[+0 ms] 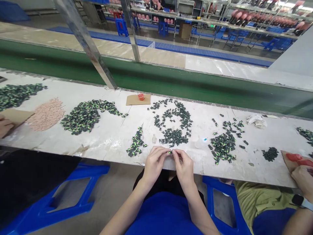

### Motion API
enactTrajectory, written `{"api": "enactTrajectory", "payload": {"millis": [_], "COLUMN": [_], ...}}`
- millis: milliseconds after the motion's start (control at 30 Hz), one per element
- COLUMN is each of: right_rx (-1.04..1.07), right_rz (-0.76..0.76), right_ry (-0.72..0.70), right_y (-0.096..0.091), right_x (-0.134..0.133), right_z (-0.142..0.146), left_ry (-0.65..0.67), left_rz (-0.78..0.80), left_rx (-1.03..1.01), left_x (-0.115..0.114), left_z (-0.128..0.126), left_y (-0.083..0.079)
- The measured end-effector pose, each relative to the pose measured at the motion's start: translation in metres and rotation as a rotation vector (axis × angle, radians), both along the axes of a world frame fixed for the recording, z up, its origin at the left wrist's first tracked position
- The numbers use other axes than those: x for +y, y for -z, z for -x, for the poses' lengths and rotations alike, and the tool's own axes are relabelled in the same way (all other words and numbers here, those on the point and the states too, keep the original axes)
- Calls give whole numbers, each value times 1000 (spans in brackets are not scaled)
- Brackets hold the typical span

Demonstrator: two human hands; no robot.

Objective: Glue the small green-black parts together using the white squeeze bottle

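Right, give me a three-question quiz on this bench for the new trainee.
1. True or false: the left hand and right hand pinch one small green piece between them.
2. The pink pile lies: A) to the person's left; B) to their right; C) in their lap.
3. Fill in: the red cup sits on a scrap of ____.
Key: 1 true; 2 A; 3 cardboard.
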State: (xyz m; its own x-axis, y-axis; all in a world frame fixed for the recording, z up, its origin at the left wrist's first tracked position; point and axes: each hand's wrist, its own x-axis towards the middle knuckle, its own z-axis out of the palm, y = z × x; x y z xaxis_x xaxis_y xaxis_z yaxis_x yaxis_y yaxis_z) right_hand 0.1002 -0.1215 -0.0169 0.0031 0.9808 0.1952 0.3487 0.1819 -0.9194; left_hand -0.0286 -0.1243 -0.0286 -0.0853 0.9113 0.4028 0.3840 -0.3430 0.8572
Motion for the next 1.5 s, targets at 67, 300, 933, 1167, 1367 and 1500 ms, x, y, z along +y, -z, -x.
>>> {"api": "enactTrajectory", "payload": {"millis": [67, 300, 933, 1167, 1367, 1500], "right_rx": [-25, -35, 468, 445, 311, 181], "right_rz": [-42, -204, 161, 112, 42, 13], "right_ry": [14, 71, 8, -5, -61, 61], "right_y": [3, 6, 2, 7, 3, 1], "right_x": [-1, -2, -2, -4, 0, 4], "right_z": [1, 2, -17, -19, -35, -78], "left_ry": [-12, -40, 129, 169, 221, 64], "left_rz": [17, 77, -140, -194, -62, 64], "left_rx": [-14, -72, 134, 214, 191, 254], "left_x": [-1, -2, -3, -3, -1, 6], "left_z": [-3, -10, -6, -3, -15, 3], "left_y": [0, -3, -19, -19, -14, -2]}}
